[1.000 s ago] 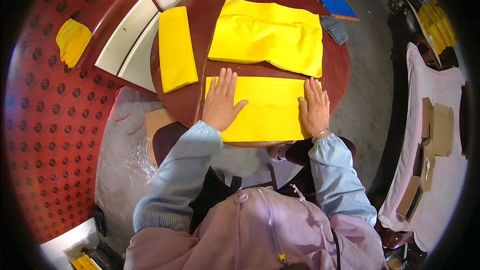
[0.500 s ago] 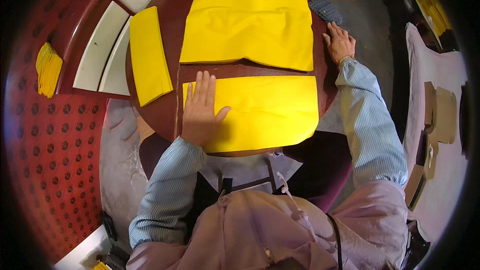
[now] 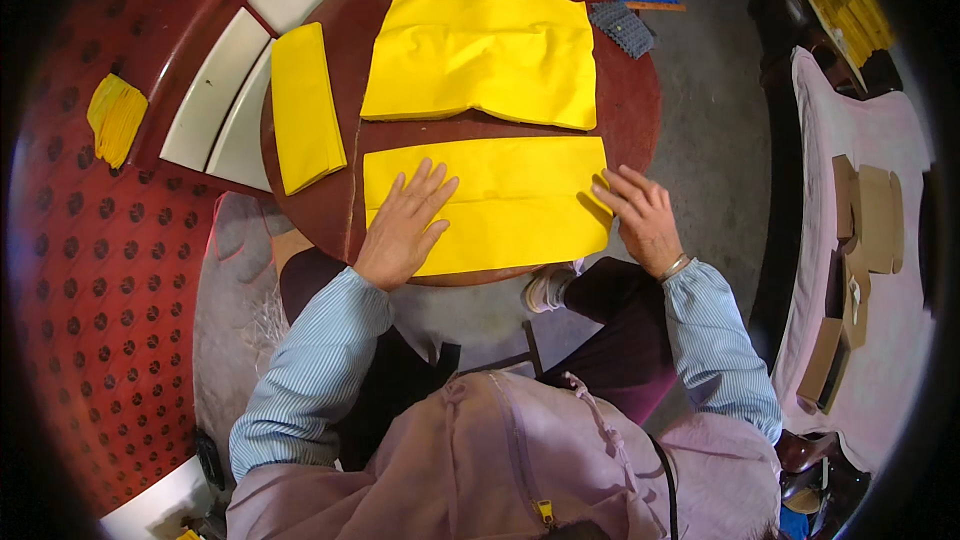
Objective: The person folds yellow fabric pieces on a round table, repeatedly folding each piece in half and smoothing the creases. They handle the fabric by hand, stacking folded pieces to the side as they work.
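Centrally, a flat, rectangular yellow fabric-like sheet is lying on a round, dark-red table before the person, its long axis running left to right between two bare, empty hands standing well apart. The left hand is spreading palm-down over its left end, being nearer; the right hand is bringing loosely parted fingers to its right edge, contact being unclear.

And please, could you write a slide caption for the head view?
Left hand over a creased yellow sheet on a round maroon table, right hand at the sheet's right edge.
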A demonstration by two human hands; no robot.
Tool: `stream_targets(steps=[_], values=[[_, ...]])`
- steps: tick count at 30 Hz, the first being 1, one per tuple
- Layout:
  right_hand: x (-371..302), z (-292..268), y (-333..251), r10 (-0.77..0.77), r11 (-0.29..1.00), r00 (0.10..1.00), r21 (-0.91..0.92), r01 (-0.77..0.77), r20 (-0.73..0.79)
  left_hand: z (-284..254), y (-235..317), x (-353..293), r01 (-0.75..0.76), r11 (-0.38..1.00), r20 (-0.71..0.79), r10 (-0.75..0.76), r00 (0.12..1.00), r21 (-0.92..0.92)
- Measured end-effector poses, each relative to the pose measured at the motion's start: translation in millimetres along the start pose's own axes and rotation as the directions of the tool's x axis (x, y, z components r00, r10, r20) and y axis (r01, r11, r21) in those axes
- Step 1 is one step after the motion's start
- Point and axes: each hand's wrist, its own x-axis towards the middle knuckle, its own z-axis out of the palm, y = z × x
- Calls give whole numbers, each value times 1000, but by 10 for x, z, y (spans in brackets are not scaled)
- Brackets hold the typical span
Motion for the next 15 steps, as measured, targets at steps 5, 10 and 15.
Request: stream_targets(steps=[5, 10, 15], values=[[59, 70, -35, -119, 993, 988, 1, 120, 101, 6, -5, -19, 42, 999, 95, -40, 995, -23], [75, -14, 14, -165, 985, 965, 83, 150, 203, 11, -132, -113, -37, 990, 38, 42, 998, -137], [105, -38, 64, -59, 932, 985, 362, -4, 165, -252, -629, -390, 51, 966, 60, -37, 998, -252]])
